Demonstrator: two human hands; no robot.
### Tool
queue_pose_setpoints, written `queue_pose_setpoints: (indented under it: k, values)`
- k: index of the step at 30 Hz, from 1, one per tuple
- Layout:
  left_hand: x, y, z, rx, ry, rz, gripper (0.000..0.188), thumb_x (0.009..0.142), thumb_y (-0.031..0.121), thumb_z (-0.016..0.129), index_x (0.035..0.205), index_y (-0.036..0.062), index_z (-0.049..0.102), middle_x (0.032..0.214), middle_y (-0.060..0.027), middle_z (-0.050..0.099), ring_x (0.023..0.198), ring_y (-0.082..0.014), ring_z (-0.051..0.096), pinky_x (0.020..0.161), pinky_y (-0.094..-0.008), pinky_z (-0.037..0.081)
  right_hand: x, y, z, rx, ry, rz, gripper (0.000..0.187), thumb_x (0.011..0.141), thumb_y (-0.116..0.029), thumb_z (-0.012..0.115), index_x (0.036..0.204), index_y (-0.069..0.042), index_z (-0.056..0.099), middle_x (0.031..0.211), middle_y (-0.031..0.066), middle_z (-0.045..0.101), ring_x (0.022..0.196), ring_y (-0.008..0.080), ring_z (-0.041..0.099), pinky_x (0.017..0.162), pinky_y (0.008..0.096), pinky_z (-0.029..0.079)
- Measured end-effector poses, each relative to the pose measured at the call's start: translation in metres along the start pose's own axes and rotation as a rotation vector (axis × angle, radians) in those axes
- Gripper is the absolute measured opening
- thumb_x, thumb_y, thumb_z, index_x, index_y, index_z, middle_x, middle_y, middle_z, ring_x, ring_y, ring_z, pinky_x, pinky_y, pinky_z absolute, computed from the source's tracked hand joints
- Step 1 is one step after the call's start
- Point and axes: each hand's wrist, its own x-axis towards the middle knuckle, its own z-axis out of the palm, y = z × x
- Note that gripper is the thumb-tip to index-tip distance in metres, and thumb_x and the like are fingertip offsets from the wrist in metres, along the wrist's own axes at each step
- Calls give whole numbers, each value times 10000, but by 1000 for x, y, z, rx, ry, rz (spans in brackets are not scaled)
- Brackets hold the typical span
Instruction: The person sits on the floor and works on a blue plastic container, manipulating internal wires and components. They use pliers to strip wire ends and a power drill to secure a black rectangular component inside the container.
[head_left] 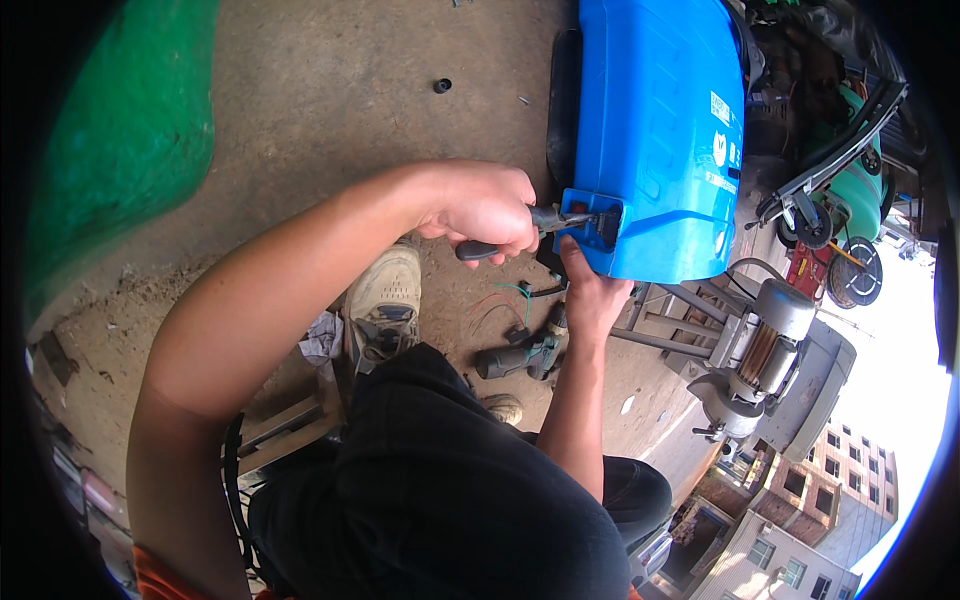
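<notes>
My left hand (490, 213) is closed around the dark handles of a pair of pliers (481, 250). The metal jaws reach into a square recess (608, 226) at the near corner of a large blue plastic housing (650, 120). Something dark sits inside the recess, too small to make out. My right hand (597, 298) grips the housing's lower edge just below the recess, thumb on top, with the other fingers mostly hidden behind it.
A cordless drill (526, 356) lies on the floor below my hands, beside thin red and green wires (522, 292). A small black ring (442, 86) lies farther off. A big green object (140, 120) stands left, a machine with a motor (770, 350) right.
</notes>
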Motion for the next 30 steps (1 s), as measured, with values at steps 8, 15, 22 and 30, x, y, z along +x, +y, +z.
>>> queue_pose_setpoints:
  k: [8,15,22,30]
  values:
    - [2,3,-1,107,36,-15,200,817,46,563,989,-45,605,870,-92,605,826,-174,607,637,-328,499,3,14,3,67,16,-70,310,767,-124,772,1033,8,681,890,103,707,799,204,661,777,354,518]
    - [-2,-2,30,955,394,197,156,831,50,584,946,-42,634,990,-203,636,968,-360,639,724,-469,496,-2,-3,-1,-25,-17,45,348,769,-105,763,1086,10,677,993,102,704,888,195,646,842,342,512]
    - [-15,-29,54,1290,793,342,176,807,33,607,968,-35,627,1133,-188,584,1060,-319,585,909,-426,463,0,-1,1,19,36,-15,267,757,-106,770,983,8,684,848,86,700,764,189,653,742,338,518]
    - [-17,-23,19,303,227,26,324,768,-3,500,1067,-53,616,798,-143,637,733,-231,624,653,-367,475,0,1,2,-12,31,-12,280,760,-115,763,996,11,680,843,101,703,772,208,664,753,355,518]
